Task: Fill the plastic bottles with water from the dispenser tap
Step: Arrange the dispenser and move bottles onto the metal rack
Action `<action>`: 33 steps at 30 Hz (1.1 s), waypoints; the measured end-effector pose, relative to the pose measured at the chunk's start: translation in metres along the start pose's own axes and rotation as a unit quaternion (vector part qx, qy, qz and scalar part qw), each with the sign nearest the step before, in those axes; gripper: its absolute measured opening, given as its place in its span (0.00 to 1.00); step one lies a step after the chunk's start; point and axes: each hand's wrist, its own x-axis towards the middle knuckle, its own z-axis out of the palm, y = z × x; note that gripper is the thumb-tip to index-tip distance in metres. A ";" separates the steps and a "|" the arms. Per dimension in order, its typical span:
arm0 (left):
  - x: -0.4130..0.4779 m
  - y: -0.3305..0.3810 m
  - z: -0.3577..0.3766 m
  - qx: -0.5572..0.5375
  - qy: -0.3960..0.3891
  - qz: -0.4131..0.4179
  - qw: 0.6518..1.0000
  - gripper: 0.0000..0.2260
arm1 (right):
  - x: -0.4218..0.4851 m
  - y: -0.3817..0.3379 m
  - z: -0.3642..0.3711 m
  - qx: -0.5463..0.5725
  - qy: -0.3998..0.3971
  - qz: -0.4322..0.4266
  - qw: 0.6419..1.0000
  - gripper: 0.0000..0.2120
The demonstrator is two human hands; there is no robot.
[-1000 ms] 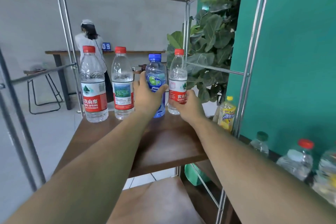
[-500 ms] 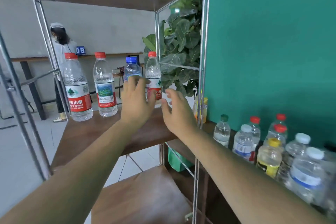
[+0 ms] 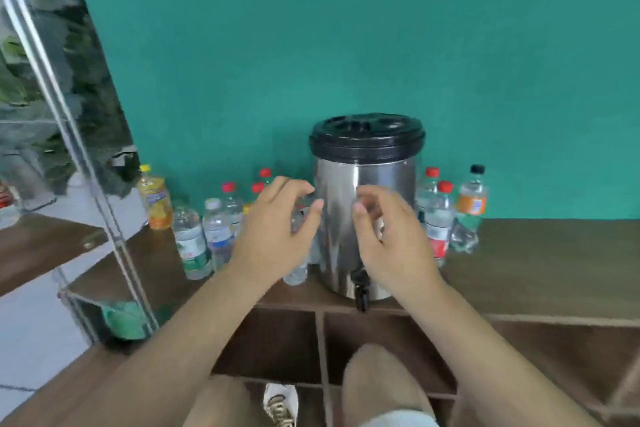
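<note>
Teal wall (image 3: 346, 28), steel dispenser (image 3: 363, 172), black tap (image 3: 360, 284), left hand (image 3: 273, 232) and right hand (image 3: 393, 239) half-curled, empty

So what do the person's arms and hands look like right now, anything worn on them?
The left hand and right hand wear no gloves. No watch, band or ring shows, though blur softens detail. The left arm and right arm show no sleeves up to the frame edge.

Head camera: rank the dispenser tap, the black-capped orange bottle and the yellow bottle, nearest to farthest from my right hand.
1. dispenser tap, just below the right hand.
2. black-capped orange bottle, to the right.
3. yellow bottle, far left.
</note>
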 end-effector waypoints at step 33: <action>0.089 0.082 0.377 -0.208 -0.172 -0.315 0.910 0.28 | 0.071 0.372 -0.046 -0.036 0.037 0.361 0.931 0.22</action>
